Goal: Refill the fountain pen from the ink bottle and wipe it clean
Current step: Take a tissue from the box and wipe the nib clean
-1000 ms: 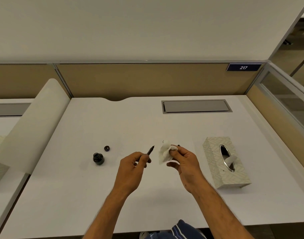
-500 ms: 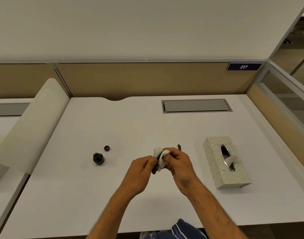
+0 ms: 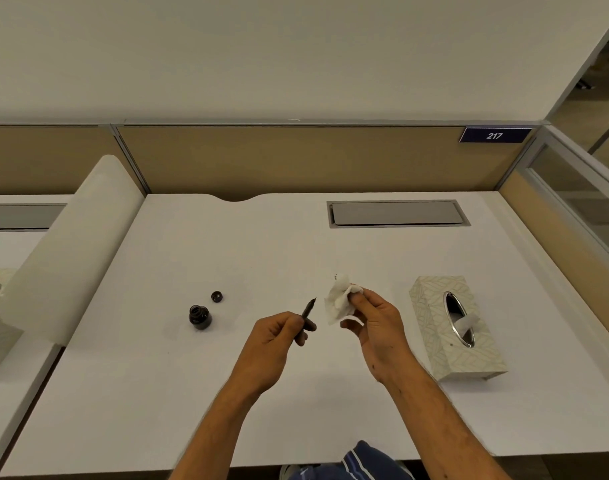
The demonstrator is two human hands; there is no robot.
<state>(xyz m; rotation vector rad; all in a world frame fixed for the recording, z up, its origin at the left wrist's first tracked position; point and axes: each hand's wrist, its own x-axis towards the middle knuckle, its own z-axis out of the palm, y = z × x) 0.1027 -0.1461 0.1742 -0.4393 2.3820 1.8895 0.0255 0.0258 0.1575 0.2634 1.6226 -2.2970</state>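
My left hand (image 3: 277, 336) grips a dark fountain pen (image 3: 307, 313), nib end pointing up and to the right. My right hand (image 3: 372, 320) pinches a crumpled white tissue (image 3: 338, 301) just right of the nib, a small gap between them. The open black ink bottle (image 3: 199, 317) stands on the white desk (image 3: 227, 258) to the left of my hands. Its small black cap (image 3: 217, 296) lies just behind it.
A patterned tissue box (image 3: 434, 306) with a tissue sticking out lies to the right of my right hand. A grey cable hatch (image 3: 396, 213) is set into the desk at the back. A curved white divider (image 3: 71, 237) borders the desk's left side.
Half a second ago the tissue was wrapped around the pen's nib with both hands together. The hands have since parted, and the pen is free of the tissue.
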